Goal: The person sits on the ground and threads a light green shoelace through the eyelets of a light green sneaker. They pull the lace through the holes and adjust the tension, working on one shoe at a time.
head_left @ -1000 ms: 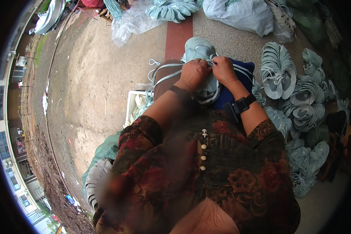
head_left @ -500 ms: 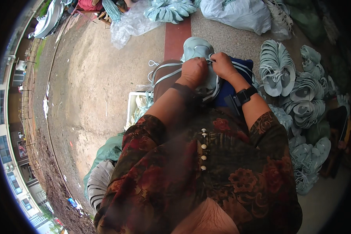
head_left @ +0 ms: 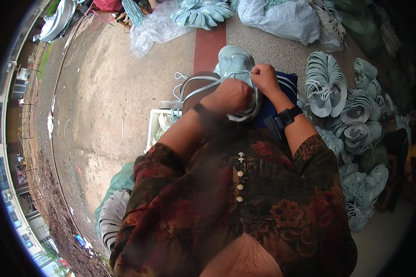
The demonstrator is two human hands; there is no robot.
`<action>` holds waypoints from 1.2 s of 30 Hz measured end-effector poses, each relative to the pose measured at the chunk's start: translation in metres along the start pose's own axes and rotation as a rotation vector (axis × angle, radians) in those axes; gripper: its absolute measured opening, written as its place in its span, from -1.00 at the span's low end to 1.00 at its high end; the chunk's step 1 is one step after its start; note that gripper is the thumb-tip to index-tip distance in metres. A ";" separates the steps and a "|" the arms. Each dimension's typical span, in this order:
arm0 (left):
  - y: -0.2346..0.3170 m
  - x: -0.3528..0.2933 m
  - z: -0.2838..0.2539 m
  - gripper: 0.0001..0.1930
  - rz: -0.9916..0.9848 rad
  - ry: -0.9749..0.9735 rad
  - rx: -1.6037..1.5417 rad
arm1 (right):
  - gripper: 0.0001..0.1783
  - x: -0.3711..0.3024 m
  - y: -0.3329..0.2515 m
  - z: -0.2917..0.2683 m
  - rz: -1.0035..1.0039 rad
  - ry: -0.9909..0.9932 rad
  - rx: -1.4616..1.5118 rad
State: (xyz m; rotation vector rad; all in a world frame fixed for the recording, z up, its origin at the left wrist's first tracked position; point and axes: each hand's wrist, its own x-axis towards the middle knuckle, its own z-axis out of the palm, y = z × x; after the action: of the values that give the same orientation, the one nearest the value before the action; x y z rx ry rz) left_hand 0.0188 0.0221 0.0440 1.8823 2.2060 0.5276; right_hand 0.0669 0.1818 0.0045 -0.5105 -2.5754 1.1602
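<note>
A pale blue-green shoe upper lies over my lap, toe pointing away from me. My left hand is closed above the lacing area; what its fingers hold is hidden beneath the hand. At the right edge of the lacing area, my right hand pinches the upper with thumb and forefinger; a lace end may be caught there too, too small to tell. A pale shoelace loops out to the left over a brown cloth. Dark blue cloth with pale stripes shows under the right hand.
Nested stacks of similar uppers stand at the right, with more bundles nearer me. A white bin holds pale laces on my left, beside a grey stack. Plastic bags and a fan of uppers lie ahead.
My left hand has turned and moved down and slightly right along the upper, uncovering more of the lacing area. The right hand stays at the upper's right edge.
</note>
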 end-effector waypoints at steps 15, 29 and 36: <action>-0.050 -0.122 0.001 -0.86 -0.769 0.936 -2.039 | -0.90 -0.015 -0.020 0.019 -0.447 0.053 -0.289; -0.067 -0.014 0.019 -0.93 -0.615 0.457 -1.516 | -0.65 -0.019 -0.023 0.021 -0.307 0.021 -0.325; -0.075 -0.003 0.026 -0.86 -0.663 0.591 -1.291 | -0.62 -0.017 -0.018 0.022 -0.297 0.022 -0.285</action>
State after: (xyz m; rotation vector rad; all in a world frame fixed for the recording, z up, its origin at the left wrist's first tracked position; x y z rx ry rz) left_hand -0.0399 0.0136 -0.0090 0.3304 1.7038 1.8632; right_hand 0.0704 0.1487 0.0025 -0.1839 -2.6938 0.6923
